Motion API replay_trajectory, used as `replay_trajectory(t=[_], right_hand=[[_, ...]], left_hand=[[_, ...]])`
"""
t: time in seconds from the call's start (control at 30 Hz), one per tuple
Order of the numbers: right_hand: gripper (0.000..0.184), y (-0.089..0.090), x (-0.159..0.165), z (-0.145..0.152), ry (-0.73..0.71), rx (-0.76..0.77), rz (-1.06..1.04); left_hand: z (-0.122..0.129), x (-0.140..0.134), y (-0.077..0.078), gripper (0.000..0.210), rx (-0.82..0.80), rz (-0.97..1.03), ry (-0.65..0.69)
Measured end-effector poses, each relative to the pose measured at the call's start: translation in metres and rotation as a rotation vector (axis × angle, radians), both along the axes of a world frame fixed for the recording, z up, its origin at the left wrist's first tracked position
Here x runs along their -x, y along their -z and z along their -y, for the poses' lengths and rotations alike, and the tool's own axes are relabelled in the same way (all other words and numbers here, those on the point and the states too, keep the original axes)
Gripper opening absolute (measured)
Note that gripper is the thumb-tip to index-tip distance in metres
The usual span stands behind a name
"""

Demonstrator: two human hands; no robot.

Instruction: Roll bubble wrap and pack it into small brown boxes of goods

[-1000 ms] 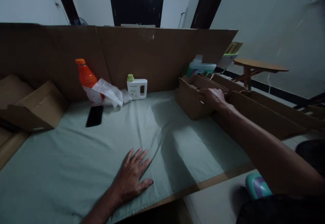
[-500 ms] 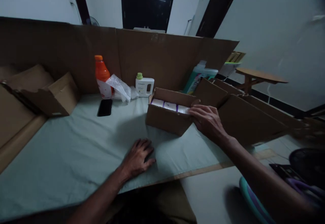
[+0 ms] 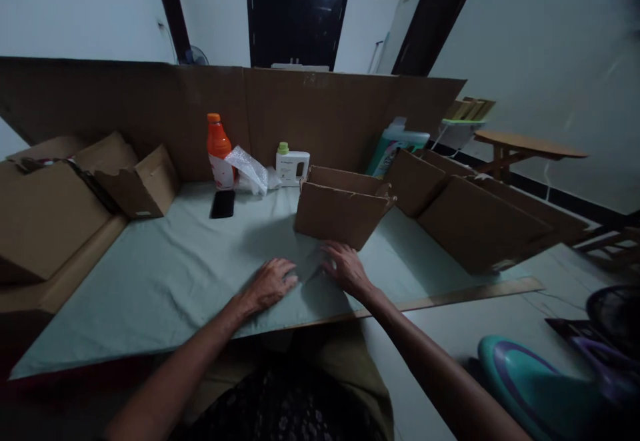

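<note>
On the green cloth [image 3: 200, 261], my left hand [image 3: 271, 282] lies palm down with loosely bent fingers and holds nothing. To its right, my right hand [image 3: 345, 268] is just in front of the small cardboard box [image 3: 343, 214], fingers curved and apart, with nothing seen in them. Whether its fingertips touch the box's lower edge I cannot tell. The box stands upright with its top uncovered, and its front wall hides what is inside.
Behind the box stand a white jug [image 3: 293, 166], an orange bottle [image 3: 219, 144] with bubble wrap [image 3: 250, 169], and a teal bottle [image 3: 395, 144]. A black phone [image 3: 223, 204] lies left of centre. Cardboard boxes [image 3: 55, 221] flank the left side, and more cardboard [image 3: 480, 221] the right.
My right hand has left the box's right end and come down toward my left hand. The white, purple-edged packs inside the box no longer show. The view has shifted slightly.
</note>
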State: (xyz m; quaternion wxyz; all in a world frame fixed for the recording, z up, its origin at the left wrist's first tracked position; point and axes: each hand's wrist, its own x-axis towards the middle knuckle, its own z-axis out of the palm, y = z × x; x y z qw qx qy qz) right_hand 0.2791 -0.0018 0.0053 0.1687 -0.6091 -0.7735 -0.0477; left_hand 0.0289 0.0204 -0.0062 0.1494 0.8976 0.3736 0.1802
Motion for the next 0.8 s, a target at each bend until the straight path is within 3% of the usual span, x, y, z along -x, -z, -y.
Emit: replay_trajectory(t=[0.17,0.27,0.33,0.6,0.8], right_hand=[[0.043,0.022,0.004,0.016,-0.007,0.069,0.019],[0.044,0.028,-0.013,0.042,-0.008,0.074,0.037],[0.045,0.03,-0.023,0.052,-0.008,0.054,0.048],[0.046,0.045,-0.038,0.054,-0.024,-0.022,0.135],[0.064,0.044,-0.05,0.054,-0.055,-0.001,0.208]], left_hand=[[-0.024,0.069,0.0,0.041,-0.001,-0.069,-0.156],[-0.018,0.115,0.009,0.042,-0.015,-0.099,-0.231],[-0.008,0.131,0.014,0.042,-0.051,-0.113,-0.248],[0.01,0.122,0.015,0.062,-0.083,-0.136,-0.221],[0.016,0.117,0.019,0.068,-0.032,-0.08,-0.161]])
